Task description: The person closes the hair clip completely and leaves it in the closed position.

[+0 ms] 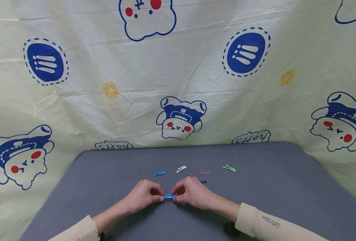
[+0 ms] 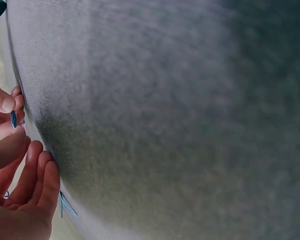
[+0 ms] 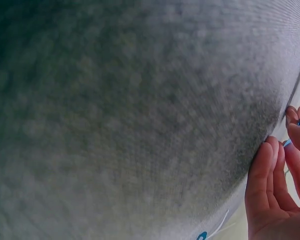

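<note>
A light-blue snap hair clip point(image 1: 169, 196) spans the short gap between both hands, just over the grey table. My left hand point(image 1: 144, 194) pinches its left end between thumb and fingers. At the opposite end, my right hand point(image 1: 193, 193) holds it in a similar pinch. Fingertips cover both tips of the clip. In the left wrist view, only a narrow dark-blue edge of the clip point(image 2: 13, 119) shows between the hands. From the right wrist, a small blue sliver point(image 3: 287, 142) appears beside the right fingers.
Beyond the hands lie a blue clip point(image 1: 159, 173), a white clip point(image 1: 181, 169), a mauve clip point(image 1: 204, 171) and a green clip point(image 1: 229, 168). A dark-blue clip point(image 1: 203, 181) is partly hidden behind the right hand. A printed curtain point(image 1: 196, 73) hangs behind the grey table point(image 1: 105, 174).
</note>
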Action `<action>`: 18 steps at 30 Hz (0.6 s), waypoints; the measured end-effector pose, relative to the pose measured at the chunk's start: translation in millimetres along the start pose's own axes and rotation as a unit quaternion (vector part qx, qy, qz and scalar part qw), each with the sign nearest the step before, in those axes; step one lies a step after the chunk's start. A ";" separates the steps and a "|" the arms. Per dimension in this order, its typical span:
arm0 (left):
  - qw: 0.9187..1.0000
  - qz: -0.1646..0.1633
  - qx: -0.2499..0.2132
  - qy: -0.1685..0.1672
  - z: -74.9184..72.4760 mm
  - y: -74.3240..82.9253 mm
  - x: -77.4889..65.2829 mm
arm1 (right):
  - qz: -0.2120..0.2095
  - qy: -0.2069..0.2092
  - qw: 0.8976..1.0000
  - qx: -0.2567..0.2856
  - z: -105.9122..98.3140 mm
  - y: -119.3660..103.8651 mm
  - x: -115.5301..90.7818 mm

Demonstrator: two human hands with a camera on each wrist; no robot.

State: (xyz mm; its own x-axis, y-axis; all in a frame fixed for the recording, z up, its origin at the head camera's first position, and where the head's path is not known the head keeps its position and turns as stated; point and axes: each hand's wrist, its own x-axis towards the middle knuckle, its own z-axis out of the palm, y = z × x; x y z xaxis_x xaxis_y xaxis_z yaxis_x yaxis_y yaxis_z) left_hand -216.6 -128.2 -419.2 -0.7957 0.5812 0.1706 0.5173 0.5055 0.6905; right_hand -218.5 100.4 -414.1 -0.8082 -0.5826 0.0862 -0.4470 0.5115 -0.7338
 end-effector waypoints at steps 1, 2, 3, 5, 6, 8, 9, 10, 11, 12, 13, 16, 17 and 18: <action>1.000 0.001 0.002 0.000 0.0 -0.7 -0.1 | 0.001 -0.003 1.000 0.003 0.4 0.1 0.6; 1.000 0.002 0.004 0.000 0.0 -1.5 -0.2 | 0.002 -0.006 1.000 0.004 0.7 0.3 1.0; 1.000 0.003 0.005 0.000 0.2 -2.3 -0.2 | 0.002 -0.009 1.000 0.005 1.2 0.6 1.5; 1.000 0.006 0.008 0.000 0.7 -4.0 -0.3 | 0.004 -0.016 1.000 0.005 2.1 1.6 2.6; 1.000 0.007 0.009 0.000 1.0 -4.9 -0.1 | 0.007 -0.019 1.000 0.005 2.4 2.0 3.0; 1.000 0.009 0.011 -0.001 1.2 -6.8 0.5 | 0.010 -0.023 1.000 0.004 3.1 3.3 4.0; 1.000 0.010 0.013 -0.001 1.3 -7.7 1.1 | 0.010 -0.024 1.000 0.004 3.6 3.7 4.3; 1.000 0.012 0.015 -0.001 1.2 -8.6 1.7 | 0.010 -0.026 1.000 0.004 3.9 4.1 4.5; 1.000 0.013 0.018 -0.001 1.2 -9.4 2.4 | 0.011 -0.027 1.000 0.004 4.1 4.4 4.7; 1.000 0.014 0.022 -0.002 1.2 -10.2 3.1 | 0.011 -0.028 1.000 0.004 4.2 4.7 4.9; 1.000 0.015 0.024 -0.003 1.2 -10.8 3.8 | 0.011 -0.029 1.000 0.002 4.2 4.8 5.1; 0.999 0.018 0.031 -0.003 1.2 -12.2 5.8 | 0.010 -0.027 1.000 -0.002 4.1 4.8 5.8; 0.999 0.018 0.032 -0.003 1.2 -12.4 6.2 | 0.009 -0.026 1.000 -0.004 3.8 4.6 6.0; 0.999 0.018 0.032 -0.003 1.2 -12.5 6.5 | 0.007 -0.024 1.000 -0.007 3.7 4.4 6.2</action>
State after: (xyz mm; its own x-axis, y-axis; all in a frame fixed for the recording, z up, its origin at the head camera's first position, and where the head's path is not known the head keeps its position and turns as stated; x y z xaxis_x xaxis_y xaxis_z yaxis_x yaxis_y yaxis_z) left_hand -227.9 -130.0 -427.5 -0.7745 0.6031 0.1908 0.5651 0.5241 0.6372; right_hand -224.0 96.7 -419.3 -0.7950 -0.6050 0.0429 -0.4410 0.5280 -0.7258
